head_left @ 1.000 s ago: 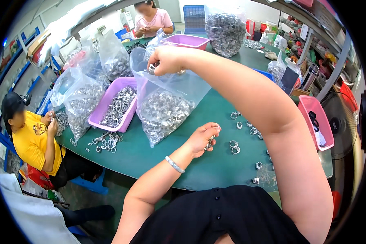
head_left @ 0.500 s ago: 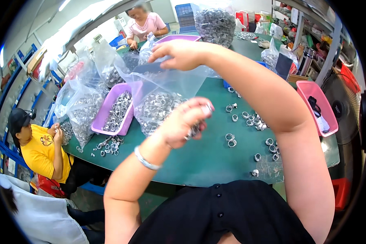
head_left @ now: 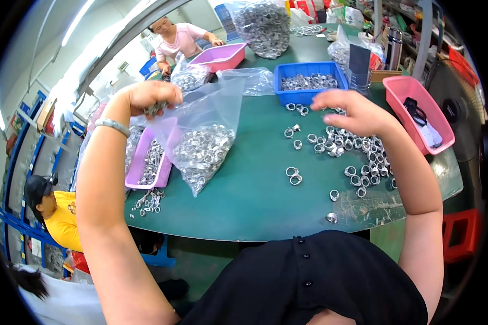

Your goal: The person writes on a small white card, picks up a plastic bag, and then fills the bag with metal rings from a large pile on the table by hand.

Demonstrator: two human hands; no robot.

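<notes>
My left hand [head_left: 153,97] is raised over the left side of the table, its fingers closed around a handful of small metal pieces [head_left: 156,109] that look like rings. Beside it stands a clear plastic bag [head_left: 205,154] filled with silvery metal rings, its mouth open. My right hand [head_left: 348,112] hovers over the right side with its fingers apart and nothing seen in it. Below and around that hand, loose metal rings [head_left: 358,142] lie scattered on the green table [head_left: 260,200]. Whether my left hand touches the bag's rim I cannot tell.
A purple basket [head_left: 164,172] of metal parts stands left of the bag. Farther back are a blue basket [head_left: 283,97] of rings, a pink basket [head_left: 445,135] and a big full bag [head_left: 263,30]. Two co-workers, in pink [head_left: 181,40] and yellow [head_left: 64,219], are at the table.
My left hand has moved left and up from in front of the bag, still closed on the pieces. My right hand has left the bag's rim and swung right over the loose rings.
</notes>
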